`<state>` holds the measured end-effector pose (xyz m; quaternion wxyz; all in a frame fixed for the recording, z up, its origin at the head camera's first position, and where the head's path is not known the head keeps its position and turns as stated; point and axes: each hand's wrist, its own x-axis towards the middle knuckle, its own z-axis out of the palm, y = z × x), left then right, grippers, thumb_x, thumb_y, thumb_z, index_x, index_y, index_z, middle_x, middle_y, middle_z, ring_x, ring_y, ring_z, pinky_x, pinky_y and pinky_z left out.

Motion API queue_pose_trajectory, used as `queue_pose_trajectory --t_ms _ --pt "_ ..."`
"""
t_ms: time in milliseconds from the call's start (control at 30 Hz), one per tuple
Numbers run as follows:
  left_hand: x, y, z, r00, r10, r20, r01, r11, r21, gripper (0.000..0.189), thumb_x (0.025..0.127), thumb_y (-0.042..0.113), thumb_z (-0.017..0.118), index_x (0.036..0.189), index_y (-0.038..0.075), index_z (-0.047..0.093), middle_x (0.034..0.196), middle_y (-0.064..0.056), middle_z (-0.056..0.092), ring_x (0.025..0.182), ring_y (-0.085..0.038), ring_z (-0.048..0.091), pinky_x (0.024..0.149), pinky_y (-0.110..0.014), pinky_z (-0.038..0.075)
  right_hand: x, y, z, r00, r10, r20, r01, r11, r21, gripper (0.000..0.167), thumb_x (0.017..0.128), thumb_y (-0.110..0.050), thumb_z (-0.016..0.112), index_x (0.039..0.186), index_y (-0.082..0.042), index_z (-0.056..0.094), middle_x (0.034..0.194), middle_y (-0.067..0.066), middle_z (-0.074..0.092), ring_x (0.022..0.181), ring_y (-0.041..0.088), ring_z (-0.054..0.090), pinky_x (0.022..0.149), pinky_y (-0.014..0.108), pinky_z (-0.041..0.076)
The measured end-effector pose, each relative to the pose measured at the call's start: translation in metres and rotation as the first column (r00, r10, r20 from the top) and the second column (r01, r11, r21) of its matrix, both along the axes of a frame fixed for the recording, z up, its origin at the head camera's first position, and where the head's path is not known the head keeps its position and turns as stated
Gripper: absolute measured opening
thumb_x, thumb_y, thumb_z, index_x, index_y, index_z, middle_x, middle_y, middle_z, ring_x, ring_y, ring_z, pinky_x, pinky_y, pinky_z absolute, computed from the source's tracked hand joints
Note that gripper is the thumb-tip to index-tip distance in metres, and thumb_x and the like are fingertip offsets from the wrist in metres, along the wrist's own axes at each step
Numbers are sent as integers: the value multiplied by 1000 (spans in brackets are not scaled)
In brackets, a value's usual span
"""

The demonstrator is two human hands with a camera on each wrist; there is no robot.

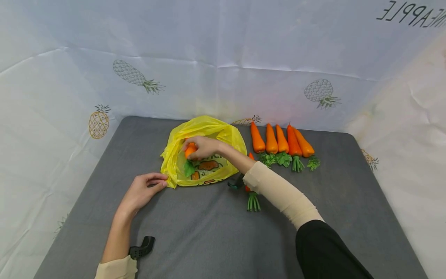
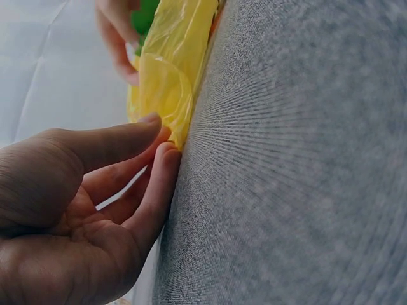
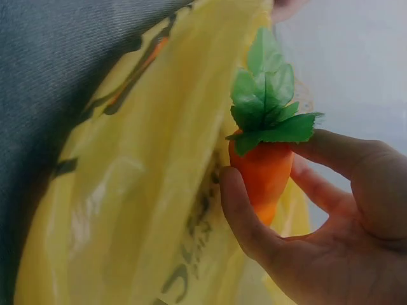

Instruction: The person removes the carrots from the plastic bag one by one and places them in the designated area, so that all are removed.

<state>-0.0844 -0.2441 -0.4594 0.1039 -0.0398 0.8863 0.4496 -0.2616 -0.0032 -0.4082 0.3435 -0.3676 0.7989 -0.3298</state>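
A yellow plastic bag (image 1: 232,136) lies with its mouth open on the grey table, printed pictures showing inside. My right hand (image 1: 205,147) reaches into the mouth and holds an orange carrot (image 1: 191,150) with a green leafy top. In the right wrist view, thumb and fingers grip this carrot (image 3: 264,171) just below its leaves (image 3: 267,108); its lower end is hidden by the hand and bag. At the bag's near left edge, my left hand (image 1: 143,190) pinches the thin plastic (image 2: 166,95) between thumb and fingertips, low against the table.
Several carrots (image 1: 271,138) with green tops lie in a row at the back right. Another carrot's green stems (image 1: 253,202) show below my right forearm, which covers much of it. A white cloth (image 1: 223,42) with pineapple drawings hangs behind the grey table (image 1: 195,240).
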Motion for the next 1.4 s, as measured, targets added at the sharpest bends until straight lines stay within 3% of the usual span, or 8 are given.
queue_pose_trajectory --t_ms 200,333,467,600,733,900,1000,1400 --pt "-1 -1 0 1000 -7 6 6 1000 9 33 108 28 71 133 7 75 127 -14 78 119 -22 70 88 -19 50 7 14 11 997 25 76 -23 999 -25 39 109 -10 63 146 2 57 110 12 64 84 34 61 87 49 54" --pt "0 -1 0 1000 -6 7 6 1000 13 33 108 27 71 134 6 75 127 -14 78 120 -22 70 88 -17 49 12 24 19 995 90 50 -89 996 -12 39 110 -11 63 147 0 57 113 9 66 81 36 61 83 42 55" --pt "0 -2 0 1000 -10 0 10 1000 14 34 108 27 71 133 5 74 127 -15 78 120 -24 70 87 -18 49 19 35 26 988 145 49 -143 989 -48 37 110 -10 63 144 1 57 106 10 65 71 41 54 73 41 53" --pt "0 -1 0 1000 -7 2 7 1000 9 33 108 27 71 133 5 74 127 -15 78 120 -25 70 90 -22 50 28 45 33 982 182 51 -177 980 -94 33 110 -7 62 142 -1 58 112 13 64 79 50 53 76 51 53" --pt "0 -1 -1 1000 -3 4 3 1000 4 33 108 27 70 133 5 75 126 -15 78 120 -25 70 92 -28 51 39 57 41 981 190 38 -184 974 -128 32 110 -6 61 141 -3 58 129 15 62 96 39 61 88 56 57" --pt "0 -1 -1 1000 -2 4 2 1000 8 33 108 26 70 134 6 74 127 -14 78 123 -26 69 94 -28 50 51 73 50 984 175 -33 -178 973 -148 32 110 -8 63 141 -2 59 138 11 62 110 19 62 94 37 60" --pt "1 0 -1 1000 1 8 -1 1000 13 32 108 26 71 134 6 74 128 -14 78 124 -26 69 95 -27 50 59 82 55 987 154 -51 -161 972 -172 32 110 -9 63 141 -3 59 142 10 61 115 17 63 98 31 59" --pt "1 1 0 1000 4 0 -4 1000 10 32 108 25 70 133 6 74 128 -15 78 121 -25 70 94 -27 50 86 123 72 997 17 -71 -31 979 -203 36 109 -15 66 145 -12 60 145 6 62 114 18 69 104 37 60"
